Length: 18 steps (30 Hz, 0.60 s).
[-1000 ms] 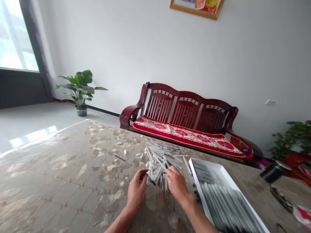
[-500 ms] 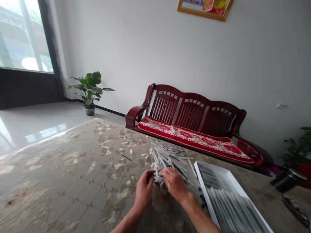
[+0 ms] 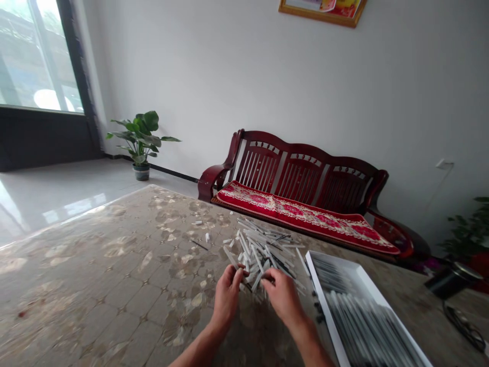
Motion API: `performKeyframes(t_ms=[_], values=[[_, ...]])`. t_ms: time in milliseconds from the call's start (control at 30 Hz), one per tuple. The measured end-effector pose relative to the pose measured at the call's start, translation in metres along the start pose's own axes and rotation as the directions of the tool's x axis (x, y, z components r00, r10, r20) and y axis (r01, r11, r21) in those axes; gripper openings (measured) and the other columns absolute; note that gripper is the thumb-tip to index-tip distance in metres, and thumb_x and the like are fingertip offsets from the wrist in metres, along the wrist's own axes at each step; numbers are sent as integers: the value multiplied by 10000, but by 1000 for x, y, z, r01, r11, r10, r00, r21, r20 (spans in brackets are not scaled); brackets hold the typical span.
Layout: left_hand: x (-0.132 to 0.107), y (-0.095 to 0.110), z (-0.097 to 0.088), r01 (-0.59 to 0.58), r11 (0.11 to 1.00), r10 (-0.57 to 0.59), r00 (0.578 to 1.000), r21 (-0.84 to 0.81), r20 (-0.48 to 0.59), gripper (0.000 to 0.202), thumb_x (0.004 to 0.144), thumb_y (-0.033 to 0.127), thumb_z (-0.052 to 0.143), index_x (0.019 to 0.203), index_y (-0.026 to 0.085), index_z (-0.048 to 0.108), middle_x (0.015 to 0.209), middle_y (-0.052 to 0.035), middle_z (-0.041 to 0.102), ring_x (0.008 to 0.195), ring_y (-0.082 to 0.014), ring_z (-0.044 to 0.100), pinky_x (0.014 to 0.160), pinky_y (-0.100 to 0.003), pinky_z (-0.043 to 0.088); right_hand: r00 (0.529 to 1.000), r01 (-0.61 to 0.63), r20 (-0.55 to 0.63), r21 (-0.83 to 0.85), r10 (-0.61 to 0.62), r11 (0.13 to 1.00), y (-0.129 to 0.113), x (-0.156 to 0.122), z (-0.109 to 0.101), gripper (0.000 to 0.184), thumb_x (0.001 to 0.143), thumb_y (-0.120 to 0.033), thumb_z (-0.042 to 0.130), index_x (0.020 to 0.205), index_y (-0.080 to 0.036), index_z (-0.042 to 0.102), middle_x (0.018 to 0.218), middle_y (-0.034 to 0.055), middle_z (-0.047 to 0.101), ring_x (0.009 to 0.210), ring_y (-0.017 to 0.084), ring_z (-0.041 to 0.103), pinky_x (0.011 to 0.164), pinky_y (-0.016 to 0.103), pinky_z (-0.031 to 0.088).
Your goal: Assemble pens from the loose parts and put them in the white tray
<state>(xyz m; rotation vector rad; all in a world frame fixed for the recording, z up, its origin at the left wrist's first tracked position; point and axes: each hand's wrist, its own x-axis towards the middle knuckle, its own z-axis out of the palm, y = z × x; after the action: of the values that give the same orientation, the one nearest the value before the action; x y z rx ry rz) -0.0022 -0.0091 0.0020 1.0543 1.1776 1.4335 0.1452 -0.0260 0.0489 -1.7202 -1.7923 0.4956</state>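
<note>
A loose pile of thin white and dark pen-like tubes (image 3: 260,244) lies on the patterned tablecloth. At its near left edge, my left hand (image 3: 228,288) is closed on a slim white tube (image 3: 229,256) whose end sticks up past the fingers. My right hand (image 3: 280,290) is at the pile's near right side, thumb and fingers pinched together around the end of another pale tube (image 3: 257,281). Short white pieces (image 3: 207,237) and a thin dark stick (image 3: 199,245) lie left of the pile.
A white open box (image 3: 369,285) holding rows of grey pen-like sticks stands to the right. Small black pieces (image 3: 318,308) lie along its left side. Farther right are a dark cup (image 3: 453,280) and glasses (image 3: 468,329). A red wooden bench (image 3: 301,178) stands behind the table (image 3: 114,265).
My hands have drawn slightly apart. A white tube now shows upright from my left hand, and my right hand has gone from spread over the pile to a pinch on a pale tube.
</note>
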Motion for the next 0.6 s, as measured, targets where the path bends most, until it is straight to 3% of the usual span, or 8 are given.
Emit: performKeyframes(t_ms=[100,233,433,600], values=[[6,-1,-1,50,995,-57,996,-86,-74,323,776,492,594,860,183,640,782,-55,734,630,-178,620,534,-252,456,996,-6,83,-296,32,955,11,-13,8,116,790,-128,606,797,-216,681,864,34,726,856,198,685,744,253,467],[7,-1,-1,91,983,-110,987,-159,-113,375,737,553,624,768,180,612,778,-60,726,618,-168,630,535,-260,480,989,39,144,-499,39,866,5,-23,19,158,828,-99,576,892,-195,684,939,84,726,912,231,698,754,273,486],[9,-1,-4,180,935,-234,961,-306,-149,408,675,556,694,772,173,593,729,-37,706,625,-172,668,543,-272,522,976,91,211,-638,60,765,-11,-19,23,353,861,18,404,964,-134,706,930,171,736,856,282,726,698,323,516],[11,-1,-4,232,865,-320,938,-446,-132,374,671,494,733,781,175,572,769,-49,719,675,-183,714,614,-294,570,985,36,156,-611,76,791,4,-26,20,262,859,-13,474,975,-109,688,889,187,741,829,296,732,669,321,511]])
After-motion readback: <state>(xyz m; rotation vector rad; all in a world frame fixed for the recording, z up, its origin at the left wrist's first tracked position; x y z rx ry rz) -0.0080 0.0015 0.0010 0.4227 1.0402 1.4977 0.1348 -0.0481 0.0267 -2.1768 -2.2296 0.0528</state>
